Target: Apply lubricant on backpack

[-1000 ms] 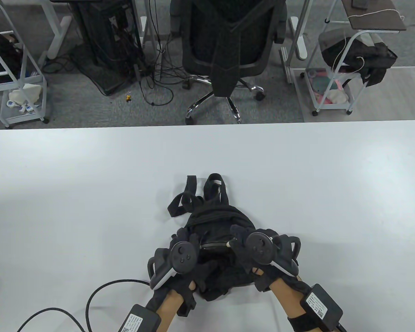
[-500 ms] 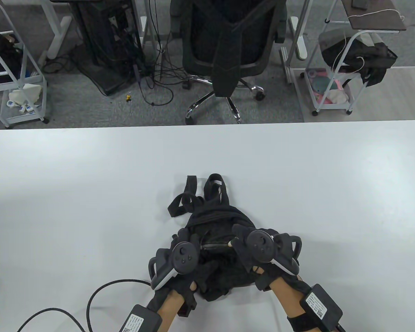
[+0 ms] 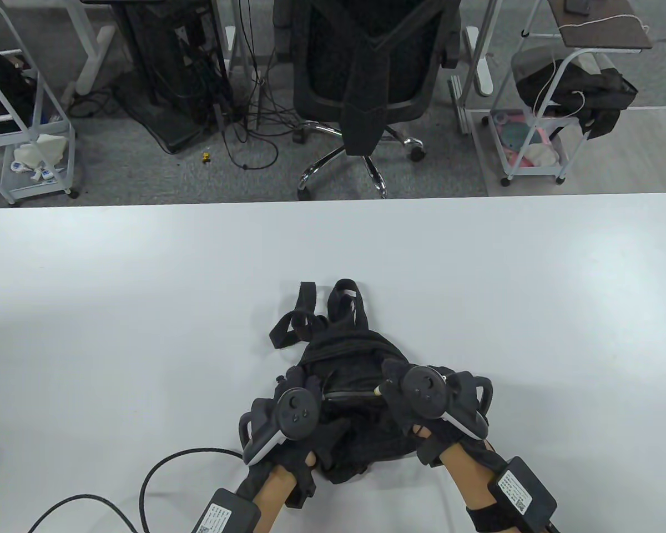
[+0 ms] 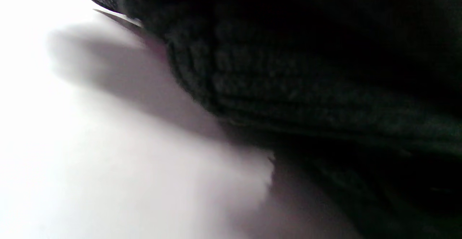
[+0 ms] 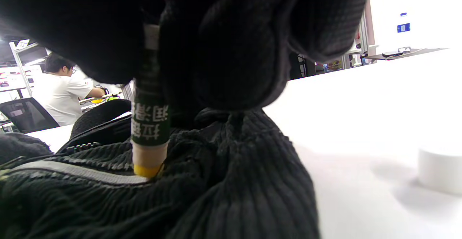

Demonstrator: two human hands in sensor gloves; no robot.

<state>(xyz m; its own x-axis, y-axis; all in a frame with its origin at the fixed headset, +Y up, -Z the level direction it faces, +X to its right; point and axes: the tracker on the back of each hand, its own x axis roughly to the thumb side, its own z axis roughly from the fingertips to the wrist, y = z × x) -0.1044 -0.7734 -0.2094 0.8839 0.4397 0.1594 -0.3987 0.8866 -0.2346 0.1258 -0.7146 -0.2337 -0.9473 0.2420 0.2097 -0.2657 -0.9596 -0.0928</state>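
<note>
Mid-application. Black backpack point(image 3: 355, 388) lies on the tabletop point(image 3: 144, 288) near the front edge. Right hand point(image 3: 422, 397) pinches the lubricant stick point(image 5: 149, 123), its yellow tip touching the zipper point(image 5: 72, 174). Left hand point(image 3: 288, 416) rests on the fabric; its grip can't be told. Remaining zipper length looks undone.

Overhead light fell evenly on the white surface point(image 3: 144, 288), leaving soft shadows around the backpack point(image 3: 355, 355). The left wrist view was blurred and mostly dark, the surface point(image 4: 72, 159) blown out white. The right wrist view was overexposed at right, sharp only on the lubricant stick point(image 5: 149, 130).
</note>
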